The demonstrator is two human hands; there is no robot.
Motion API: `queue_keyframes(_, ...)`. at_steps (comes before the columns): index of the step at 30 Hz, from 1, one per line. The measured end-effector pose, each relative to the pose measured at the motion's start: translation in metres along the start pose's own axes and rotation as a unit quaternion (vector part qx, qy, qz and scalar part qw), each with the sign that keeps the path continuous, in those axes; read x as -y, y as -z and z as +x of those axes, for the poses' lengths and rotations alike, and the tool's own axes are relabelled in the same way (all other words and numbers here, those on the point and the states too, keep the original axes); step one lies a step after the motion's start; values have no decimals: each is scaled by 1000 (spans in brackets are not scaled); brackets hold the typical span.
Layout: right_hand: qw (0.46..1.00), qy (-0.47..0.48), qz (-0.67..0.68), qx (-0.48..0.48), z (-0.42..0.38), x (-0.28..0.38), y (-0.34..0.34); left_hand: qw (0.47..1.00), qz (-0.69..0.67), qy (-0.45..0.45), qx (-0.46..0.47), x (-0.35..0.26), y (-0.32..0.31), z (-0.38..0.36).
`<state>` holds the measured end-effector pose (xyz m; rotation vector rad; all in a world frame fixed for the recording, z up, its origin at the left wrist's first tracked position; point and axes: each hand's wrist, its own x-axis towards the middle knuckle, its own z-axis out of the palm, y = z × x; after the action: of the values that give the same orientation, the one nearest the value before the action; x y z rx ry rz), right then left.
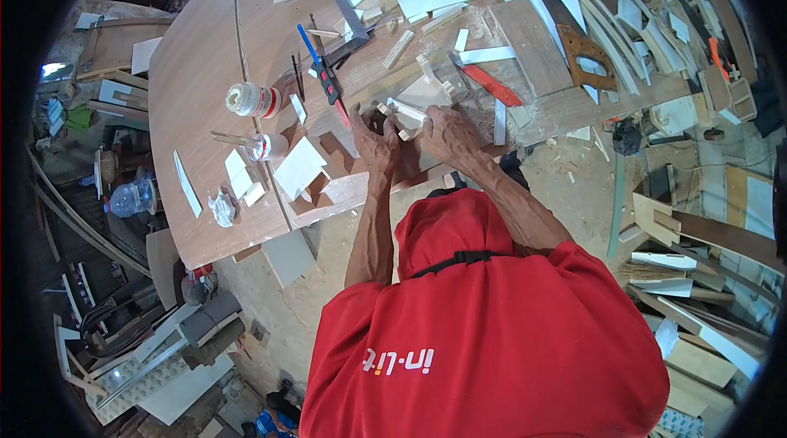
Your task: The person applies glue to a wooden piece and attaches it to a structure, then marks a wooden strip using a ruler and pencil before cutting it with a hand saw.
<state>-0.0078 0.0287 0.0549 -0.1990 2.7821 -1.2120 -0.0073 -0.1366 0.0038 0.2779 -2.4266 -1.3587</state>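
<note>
My left hand (377, 140) is closed on the left end of a small pale wooden piece (406, 114) at the table's front edge. Its fingers wrap round it, partly hiding the piece. My right hand (450, 136) grips the other end, its fingertips pressed on the wood. Just beyond lies a flat pale wooden panel (425, 94) with small blocks along its edge. Left of my hands is a blue, black and red clamp-like tool (326, 77). A red-handled tool (492, 86) lies to the right.
An open white jar (252, 99) and a smaller pot with sticks (267, 147) stand left on the table (188, 69). A metal square (348, 24) lies at the back, a handsaw (585, 57) at the right. White offcuts (301, 167) lie front left; wood scraps (648, 20) crowd the right.
</note>
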Motion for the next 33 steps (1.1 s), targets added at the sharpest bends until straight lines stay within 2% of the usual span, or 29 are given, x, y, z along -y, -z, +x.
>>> queue_keyframes(2, 998, 5, -55, 36, 0, -1, 2, 1000, 4, -11, -4, 4, 0, 0)
queue_keyframes(6, 998, -12, -56, 35, -13, -1, 18, 1000, 14, 16, 10, -4, 3, 0)
queue_keyframes(8, 1000, 6, -23, 8, -22, -6, 20, 999, 8, 35, 16, -10, 4, 0)
queue_keyframes(11, 1000, -8, 14, 24, -36, 1, 37, 999, -14, 36, 27, -8, 6, 0)
queue_keyframes(13, 1000, -8, 1, 17, -44, -12, 29, 997, 54, -30, 39, -3, 10, -3)
queue_keyframes(22, 998, -37, -31, 38, -55, -19, 27, 988, 5, -51, 143, -22, 33, -8)
queue_keyframes(26, 999, -3, -25, 28, -57, -25, 23, 988, 18, -57, 143, -20, 31, -9)
queue_keyframes(29, 997, -21, -44, 55, -62, -25, 31, 987, 26, -64, 147, -14, 31, -10)
queue_keyframes(33, 999, -24, -11, 34, -65, -27, 28, 986, 9, -64, 157, -15, 32, -9)
